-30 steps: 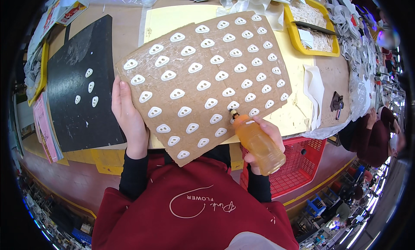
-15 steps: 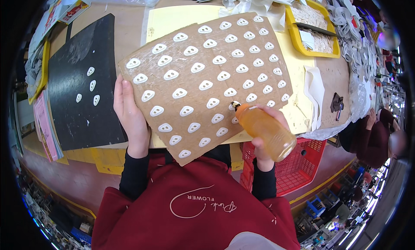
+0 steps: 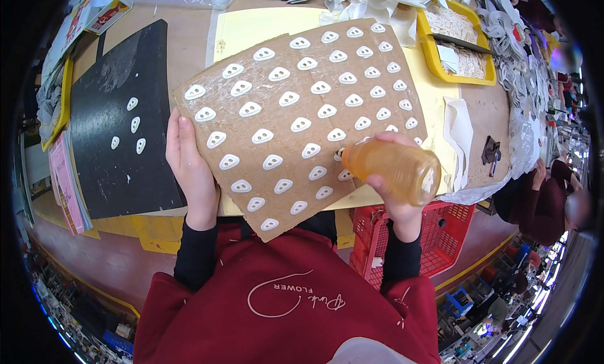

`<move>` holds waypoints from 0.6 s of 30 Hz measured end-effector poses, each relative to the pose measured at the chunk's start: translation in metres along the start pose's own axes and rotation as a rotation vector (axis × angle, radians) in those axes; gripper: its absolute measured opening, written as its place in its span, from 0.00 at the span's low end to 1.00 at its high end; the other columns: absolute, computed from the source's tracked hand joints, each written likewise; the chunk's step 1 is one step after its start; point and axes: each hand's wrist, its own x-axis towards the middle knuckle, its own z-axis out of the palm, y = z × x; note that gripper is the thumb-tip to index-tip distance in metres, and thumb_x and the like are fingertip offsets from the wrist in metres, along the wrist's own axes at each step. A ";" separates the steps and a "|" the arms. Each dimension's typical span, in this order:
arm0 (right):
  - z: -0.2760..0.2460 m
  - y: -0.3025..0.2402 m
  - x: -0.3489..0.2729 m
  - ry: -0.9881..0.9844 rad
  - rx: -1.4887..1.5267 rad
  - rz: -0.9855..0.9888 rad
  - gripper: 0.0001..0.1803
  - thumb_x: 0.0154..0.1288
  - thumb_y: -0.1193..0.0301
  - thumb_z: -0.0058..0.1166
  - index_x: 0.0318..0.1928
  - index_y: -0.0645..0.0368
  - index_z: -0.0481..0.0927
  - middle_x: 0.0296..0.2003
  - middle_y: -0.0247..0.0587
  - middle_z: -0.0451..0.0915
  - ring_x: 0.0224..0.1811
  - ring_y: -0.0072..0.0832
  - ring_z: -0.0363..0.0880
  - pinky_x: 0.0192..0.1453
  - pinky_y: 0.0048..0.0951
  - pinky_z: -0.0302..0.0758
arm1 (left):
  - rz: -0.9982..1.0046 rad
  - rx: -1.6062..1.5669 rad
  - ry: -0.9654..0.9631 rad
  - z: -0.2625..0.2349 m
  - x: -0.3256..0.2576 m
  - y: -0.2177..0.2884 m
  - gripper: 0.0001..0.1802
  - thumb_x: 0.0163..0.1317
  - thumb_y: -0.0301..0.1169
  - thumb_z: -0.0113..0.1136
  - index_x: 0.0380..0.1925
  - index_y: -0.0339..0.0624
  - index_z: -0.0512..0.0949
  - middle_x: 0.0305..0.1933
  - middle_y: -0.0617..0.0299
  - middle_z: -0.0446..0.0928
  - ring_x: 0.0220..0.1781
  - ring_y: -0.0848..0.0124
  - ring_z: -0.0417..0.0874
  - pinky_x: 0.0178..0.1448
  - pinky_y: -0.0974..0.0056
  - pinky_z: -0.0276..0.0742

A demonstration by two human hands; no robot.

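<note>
Workbench crowded: black board, yellow tray, red basket.
Left hand grips cardboard sheet; right hand clasps amber bottle, nozzle on sheet.

Cardboard sheet: brown, matt, slightly rough; carries white pieces, smooth, soft-looking, w/ a faint sheen. Squeeze bottle at 4 o'clock of sheet: translucent amber plastic, glossy. Black board at 9 o'clock: matt, dusty, scuffed pale. Under sheet, yellow paper, matt. Tray at 2 o'clock: yellow plastic, smooth. Crate at 5 o'clock: red plastic mesh. Apron: dark red cloth, matt.
</note>
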 end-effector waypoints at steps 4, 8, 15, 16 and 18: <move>-0.001 -0.006 0.011 -0.043 -0.020 0.023 0.28 0.40 0.71 0.78 0.43 0.65 0.79 0.40 0.42 0.83 0.40 0.25 0.82 0.45 0.26 0.78 | -0.003 -0.011 0.005 0.000 0.000 -0.001 0.24 0.74 0.37 0.41 0.60 0.29 0.66 0.54 0.55 0.74 0.53 0.73 0.74 0.57 0.69 0.69; 0.000 -0.009 0.015 -0.140 -0.079 0.012 0.27 0.39 0.71 0.77 0.42 0.65 0.79 0.40 0.41 0.83 0.39 0.24 0.82 0.44 0.25 0.78 | -0.001 -0.013 -0.011 0.001 0.000 0.001 0.23 0.74 0.37 0.41 0.60 0.29 0.66 0.54 0.55 0.74 0.53 0.73 0.74 0.57 0.69 0.69; -0.002 -0.017 0.026 -0.129 -0.149 -0.025 0.23 0.41 0.71 0.76 0.39 0.65 0.80 0.37 0.40 0.83 0.37 0.23 0.83 0.43 0.25 0.78 | -0.017 -0.020 0.005 0.001 -0.001 0.001 0.23 0.74 0.37 0.41 0.60 0.29 0.66 0.54 0.55 0.74 0.53 0.74 0.74 0.57 0.69 0.69; -0.003 -0.019 0.027 -0.120 -0.146 -0.002 0.23 0.42 0.71 0.76 0.39 0.65 0.81 0.37 0.40 0.83 0.37 0.23 0.83 0.43 0.25 0.78 | -0.023 -0.025 0.005 0.001 -0.001 0.001 0.23 0.74 0.37 0.41 0.60 0.29 0.66 0.53 0.55 0.74 0.53 0.74 0.74 0.57 0.69 0.69; -0.006 -0.014 0.025 -0.080 -0.110 0.018 0.22 0.42 0.70 0.76 0.39 0.65 0.81 0.37 0.40 0.83 0.37 0.24 0.82 0.44 0.25 0.78 | -0.008 -0.023 -0.006 0.000 0.000 0.001 0.23 0.74 0.37 0.41 0.60 0.29 0.66 0.53 0.55 0.74 0.53 0.73 0.74 0.57 0.69 0.69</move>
